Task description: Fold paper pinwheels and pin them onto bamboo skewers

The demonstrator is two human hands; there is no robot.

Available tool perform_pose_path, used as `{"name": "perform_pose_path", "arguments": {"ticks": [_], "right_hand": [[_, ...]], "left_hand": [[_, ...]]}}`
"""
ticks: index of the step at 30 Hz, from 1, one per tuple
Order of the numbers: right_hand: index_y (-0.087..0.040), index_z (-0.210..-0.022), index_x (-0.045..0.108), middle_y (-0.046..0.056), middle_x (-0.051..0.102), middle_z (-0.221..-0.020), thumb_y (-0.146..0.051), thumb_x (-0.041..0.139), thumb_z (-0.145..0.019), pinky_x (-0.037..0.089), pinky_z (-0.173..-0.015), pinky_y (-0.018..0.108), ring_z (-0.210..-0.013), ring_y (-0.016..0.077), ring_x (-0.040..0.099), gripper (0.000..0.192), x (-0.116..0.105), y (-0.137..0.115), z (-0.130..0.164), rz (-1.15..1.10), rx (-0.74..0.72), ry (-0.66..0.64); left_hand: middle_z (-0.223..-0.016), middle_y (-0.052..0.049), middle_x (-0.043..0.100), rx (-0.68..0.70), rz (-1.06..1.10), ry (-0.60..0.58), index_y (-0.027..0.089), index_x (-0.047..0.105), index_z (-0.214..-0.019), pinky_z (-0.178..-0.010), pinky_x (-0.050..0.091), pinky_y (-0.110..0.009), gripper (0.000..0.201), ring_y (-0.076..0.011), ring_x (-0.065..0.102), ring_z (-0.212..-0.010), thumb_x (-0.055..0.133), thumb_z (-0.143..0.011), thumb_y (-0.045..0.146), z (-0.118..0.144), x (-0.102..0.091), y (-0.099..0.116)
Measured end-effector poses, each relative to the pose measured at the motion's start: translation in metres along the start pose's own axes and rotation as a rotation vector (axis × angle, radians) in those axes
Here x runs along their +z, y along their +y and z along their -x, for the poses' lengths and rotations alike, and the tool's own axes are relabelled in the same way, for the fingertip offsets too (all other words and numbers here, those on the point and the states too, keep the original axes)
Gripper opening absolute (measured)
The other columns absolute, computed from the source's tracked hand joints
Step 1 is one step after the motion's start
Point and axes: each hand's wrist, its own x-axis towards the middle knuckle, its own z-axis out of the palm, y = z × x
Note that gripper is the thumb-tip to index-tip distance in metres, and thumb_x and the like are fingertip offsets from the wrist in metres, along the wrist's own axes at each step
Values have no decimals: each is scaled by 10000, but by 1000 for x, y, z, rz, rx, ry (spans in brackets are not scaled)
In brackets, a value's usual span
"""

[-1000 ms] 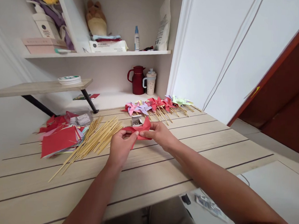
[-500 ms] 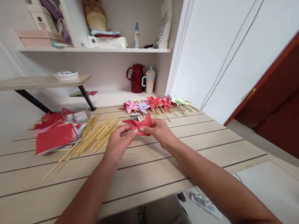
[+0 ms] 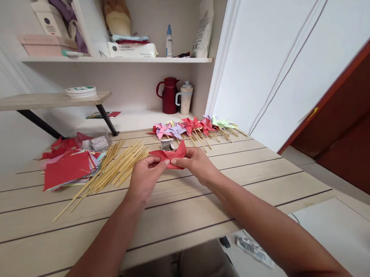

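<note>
A folded red paper pinwheel [image 3: 171,155] is held between both hands just above the wooden table [image 3: 199,199]. My left hand [image 3: 145,179] pinches its left side with thumb and fingertips. My right hand [image 3: 195,162] grips its right side. A bundle of bamboo sticks [image 3: 112,171] lies to the left of my left hand. Right behind the red paper stands a small open box of pins [image 3: 166,144].
A stack of coloured paper squares [image 3: 69,168], red on top, sits at the left. Finished pinwheels on sticks [image 3: 194,128] lie in a row at the table's back. A dark red jug [image 3: 169,95] and a cup [image 3: 186,98] stand on the lower shelf behind.
Both hands have kept hold of the red paper, lifting it slightly and folding its flaps towards the middle. The view has shifted a little downward.
</note>
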Motion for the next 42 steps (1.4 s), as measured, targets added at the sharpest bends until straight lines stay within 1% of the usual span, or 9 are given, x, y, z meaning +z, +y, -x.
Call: {"name": "perform_pose_path", "arguments": {"ticks": [9,14,19,23,26,29,31,35,42], "right_hand": [[-189,-769,739,3,693,-714,-442,866,-641,468,-716,321,-689,160,594,311,6,2,-2,-25,9,52],[-213,-901,714,37,753,-931,-547,752,-775,455,-913,357,-961,203,665,360,-8,3,-9,-41,-103,197],[-195,-969,716,46,724,-841,-621,645,-839,452,-819,341,-882,204,648,451,-24,11,-16,28,-124,347],[-177,-960,717,21,667,-700,-613,602,-866,431,-691,294,-716,167,586,460,-21,21,-17,103,-107,255],[-176,-927,712,8,636,-632,-573,578,-890,396,-612,274,-610,142,517,421,-14,32,-17,184,-61,148],[-184,-907,695,0,629,-622,-493,584,-885,358,-556,257,-547,125,471,329,-10,42,-18,269,41,132],[-184,-872,673,9,647,-660,-441,610,-856,384,-571,250,-576,128,521,266,-9,48,-20,310,61,136],[-180,-839,660,36,697,-753,-394,587,-848,424,-600,252,-650,146,595,226,-11,54,-23,395,51,137],[-161,-844,715,23,686,-683,-309,541,-890,415,-588,267,-589,151,560,233,-9,42,-44,702,15,118]], "left_hand": [[-732,-32,726,24,-20,61,168,775,-761,-688,460,-273,191,-156,614,-690,805,-673,336,-2,0,0],[-710,-17,710,-66,67,117,162,770,-789,-685,454,-272,247,-155,616,-689,824,-649,359,-6,-7,0],[-713,14,704,-23,234,242,169,736,-760,-728,485,-253,256,-131,634,-708,874,-593,306,-15,-25,7],[-730,30,706,122,538,401,168,684,-748,-751,519,-222,268,-90,644,-708,891,-588,228,-27,-46,16],[-719,36,707,129,641,455,163,672,-735,-736,531,-205,230,-76,645,-699,867,-612,156,-32,-55,17],[-719,32,714,95,645,433,161,687,-739,-726,529,-196,194,-71,644,-696,848,-631,149,-33,-55,14],[-735,29,724,89,630,401,163,696,-747,-742,529,-201,208,-74,648,-712,860,-619,171,-33,-52,10],[-749,30,730,60,584,349,167,706,-768,-769,528,-233,305,-91,647,-736,913,-556,238,-31,-45,1],[-753,16,717,42,535,358,152,713,-762,-743,521,-246,336,-102,642,-714,925,-530,271,-34,-47,-7]]}}
